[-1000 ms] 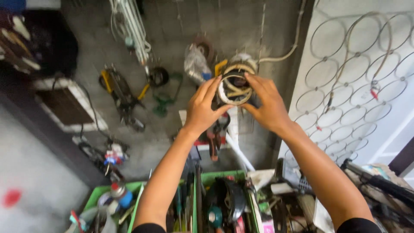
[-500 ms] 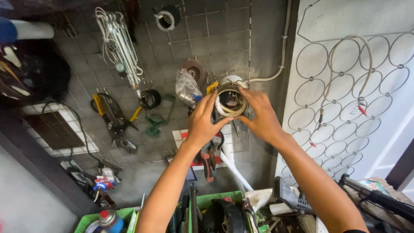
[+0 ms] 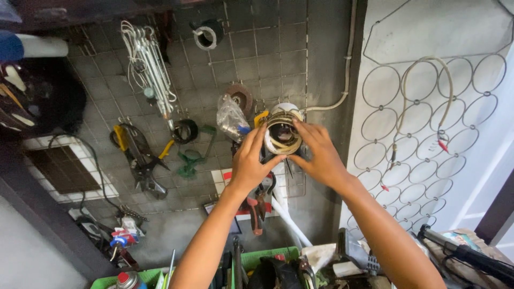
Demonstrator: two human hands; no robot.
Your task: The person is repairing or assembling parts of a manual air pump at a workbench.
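Now both hands, left hand (image 3: 250, 163) and right hand (image 3: 319, 155), clamp the wire coil (image 3: 282, 135); I'd grip at nine and three, level.

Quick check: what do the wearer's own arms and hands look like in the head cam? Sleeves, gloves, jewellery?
Both forearms are bare up to the bottom edge of the picture: no sleeves show. The left hand and the right hand are bare too, with no gloves, and no rings, watch or wristband in view. No markings or cables on them.
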